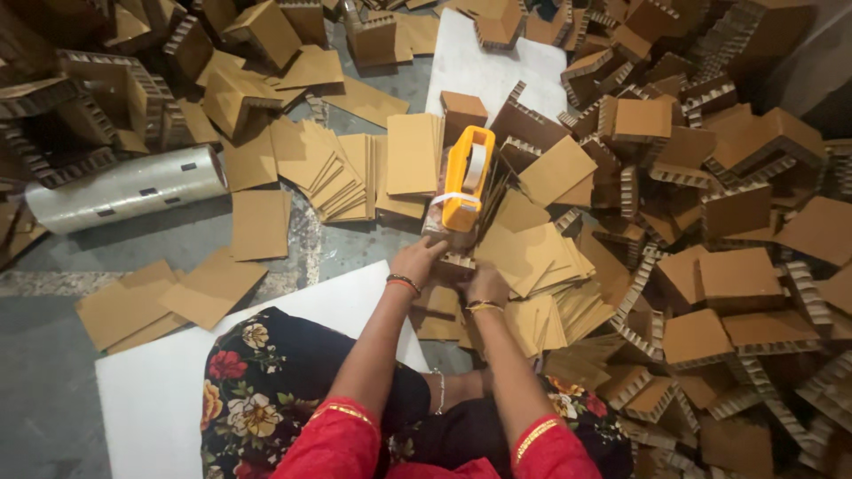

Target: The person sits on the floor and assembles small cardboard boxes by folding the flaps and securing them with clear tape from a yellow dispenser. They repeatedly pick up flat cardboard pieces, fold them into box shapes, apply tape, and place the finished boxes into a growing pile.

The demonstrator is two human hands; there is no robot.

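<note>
At the centre of the frame the left hand (419,260) gripped the lower end of a yellow tape dispenser (465,180), which stood over a small cardboard block (454,259) with honeycomb edges. The right hand (485,284) lay just beside it, lower and to the right, fingers curled against the block; whether it truly clasped the block or only steadied it I cannot tell, since the block hid the fingertips. Both wrists wore bangles.

Flat cardboard sheets (410,156) sat stacked behind the dispenser, and more fanned out to the right of the hands. A heap of honeycomb blocks (710,213) filled the right side of the frame, and another lay in the upper left. A roll of clear film (124,189) lay on the grey floor at the left. A white board (160,390) stretched across the lower left under the person's floral skirt, and a second white board (479,71) showed at the upper centre.
</note>
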